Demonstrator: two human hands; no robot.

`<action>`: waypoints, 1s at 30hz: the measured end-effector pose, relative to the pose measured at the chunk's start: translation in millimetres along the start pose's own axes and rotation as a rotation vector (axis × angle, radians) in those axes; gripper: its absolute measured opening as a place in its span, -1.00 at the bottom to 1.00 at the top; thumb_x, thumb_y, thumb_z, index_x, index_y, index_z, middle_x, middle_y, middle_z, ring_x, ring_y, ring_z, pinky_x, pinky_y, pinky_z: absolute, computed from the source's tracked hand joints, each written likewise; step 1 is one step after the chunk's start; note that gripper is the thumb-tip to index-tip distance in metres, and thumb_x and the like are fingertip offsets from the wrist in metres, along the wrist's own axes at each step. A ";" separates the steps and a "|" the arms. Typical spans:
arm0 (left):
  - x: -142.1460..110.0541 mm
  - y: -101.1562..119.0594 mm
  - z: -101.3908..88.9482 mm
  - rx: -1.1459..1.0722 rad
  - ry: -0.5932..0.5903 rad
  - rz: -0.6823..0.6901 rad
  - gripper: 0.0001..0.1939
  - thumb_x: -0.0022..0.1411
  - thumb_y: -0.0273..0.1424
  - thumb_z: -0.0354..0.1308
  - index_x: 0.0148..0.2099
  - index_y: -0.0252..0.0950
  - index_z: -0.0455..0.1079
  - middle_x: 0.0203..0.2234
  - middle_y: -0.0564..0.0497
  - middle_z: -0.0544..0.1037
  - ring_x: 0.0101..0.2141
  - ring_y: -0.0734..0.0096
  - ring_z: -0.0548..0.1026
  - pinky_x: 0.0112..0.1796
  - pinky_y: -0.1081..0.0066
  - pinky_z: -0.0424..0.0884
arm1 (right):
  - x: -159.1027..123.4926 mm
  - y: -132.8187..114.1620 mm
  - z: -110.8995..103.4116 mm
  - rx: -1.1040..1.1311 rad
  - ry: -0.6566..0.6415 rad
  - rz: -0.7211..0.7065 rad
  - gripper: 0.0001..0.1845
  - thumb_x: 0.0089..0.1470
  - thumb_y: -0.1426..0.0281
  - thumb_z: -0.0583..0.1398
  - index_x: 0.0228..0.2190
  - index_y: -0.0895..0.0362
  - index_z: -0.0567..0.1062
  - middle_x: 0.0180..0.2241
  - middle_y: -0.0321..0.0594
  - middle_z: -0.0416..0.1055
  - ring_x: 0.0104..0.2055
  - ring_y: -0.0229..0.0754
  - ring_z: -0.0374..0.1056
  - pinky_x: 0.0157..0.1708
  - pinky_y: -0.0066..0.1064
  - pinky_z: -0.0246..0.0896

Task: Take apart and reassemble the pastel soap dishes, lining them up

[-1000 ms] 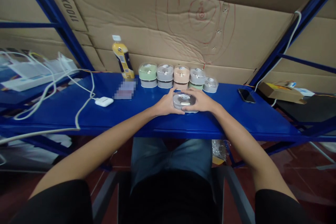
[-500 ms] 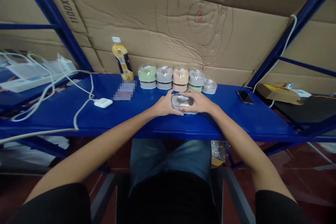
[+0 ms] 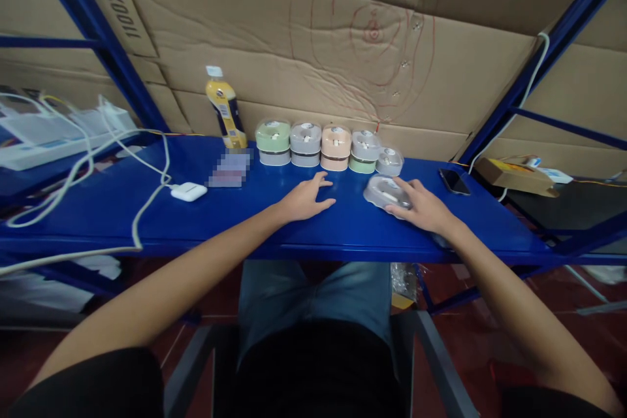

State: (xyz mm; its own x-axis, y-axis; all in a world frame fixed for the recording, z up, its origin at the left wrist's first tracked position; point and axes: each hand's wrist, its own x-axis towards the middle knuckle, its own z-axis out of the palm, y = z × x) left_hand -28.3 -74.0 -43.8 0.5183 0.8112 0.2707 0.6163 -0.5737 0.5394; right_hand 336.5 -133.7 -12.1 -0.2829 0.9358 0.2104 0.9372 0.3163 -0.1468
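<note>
A person's hands were well apart: the right hand (image 3: 424, 206) gripped the right end of one grey box (image 3: 378, 191) right of centre at a blue table (image 3: 343, 232), its long axis running roughly left to right, right end angled nearer, while the left hand (image 3: 304, 200) was empty, fingers spread. Beyond stood four two-box stacks (image 3: 336, 140) and, at their right, one single box (image 3: 390, 162), between one bottle (image 3: 226, 111) on the left and one phone (image 3: 454, 181) on the right.

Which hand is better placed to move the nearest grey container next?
Right, likely: the right hand has thumb and fingers on the grey container; the left hand is empty and away from it.
</note>
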 end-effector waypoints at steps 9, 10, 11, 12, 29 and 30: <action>0.2 -0.5 1.8 0.035 0.019 0.013 -0.21 0.43 -0.07 0.20 0.53 -0.30 0.11 0.39 -0.33 0.55 0.43 -0.21 0.47 0.35 -0.15 0.44 | 46.6 63.7 -10.6 -0.166 0.073 0.686 -0.06 0.46 -0.11 -0.02 0.47 0.42 0.23 0.37 0.66 0.29 0.35 0.64 0.43 0.26 0.32 0.35; 0.2 -1.4 2.3 0.036 0.025 0.018 -0.21 0.43 -0.07 0.21 0.53 -0.29 0.12 0.39 -0.32 0.56 0.42 -0.20 0.48 0.35 -0.14 0.45 | 60.8 67.6 -10.1 -0.153 0.076 0.703 -0.06 0.46 -0.08 0.00 0.47 0.44 0.22 0.40 0.69 0.25 0.37 0.63 0.41 0.28 0.32 0.34; 0.2 -2.2 2.8 0.038 0.031 0.023 -0.22 0.43 -0.08 0.21 0.53 -0.27 0.12 0.38 -0.32 0.57 0.42 -0.19 0.49 0.35 -0.14 0.45 | 73.9 70.7 -9.4 -0.137 0.075 0.717 -0.06 0.46 -0.08 0.00 0.47 0.43 0.23 0.42 0.68 0.23 0.38 0.61 0.42 0.29 0.30 0.33; 0.2 -2.9 3.2 0.039 0.035 0.026 -0.22 0.43 -0.08 0.21 0.53 -0.27 0.13 0.38 -0.31 0.57 0.41 -0.19 0.50 0.34 -0.14 0.46 | 85.4 73.1 -8.7 -0.123 0.082 0.733 -0.07 0.46 -0.08 0.00 0.46 0.43 0.25 0.43 0.67 0.22 0.38 0.60 0.42 0.30 0.29 0.33; -0.3 -0.4 1.9 0.047 0.025 0.014 -0.25 0.43 -0.10 0.19 0.51 -0.29 0.15 0.39 -0.33 0.56 0.41 -0.21 0.50 0.34 -0.14 0.45 | 111.9 29.7 9.2 -0.281 0.135 0.154 -0.19 0.33 0.23 0.13 0.51 0.22 0.25 0.62 0.16 0.05 0.63 0.31 -0.02 0.55 0.15 -0.02; -0.4 -0.3 1.9 0.047 0.023 0.013 -0.25 0.43 -0.10 0.19 0.51 -0.30 0.15 0.39 -0.34 0.56 0.41 -0.21 0.49 0.35 -0.15 0.45 | 112.9 26.5 12.7 -0.275 0.096 0.130 -0.15 0.32 0.25 0.14 0.54 0.22 0.20 0.63 0.14 0.07 0.65 0.28 -0.03 0.56 0.14 -0.04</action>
State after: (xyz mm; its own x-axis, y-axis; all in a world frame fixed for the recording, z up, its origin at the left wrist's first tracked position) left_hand -27.6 -74.4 -45.6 0.5130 0.8059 0.2956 0.6374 -0.5882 0.4977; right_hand 326.8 -17.7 -4.5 -0.1490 0.9423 0.2997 0.9879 0.1288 0.0860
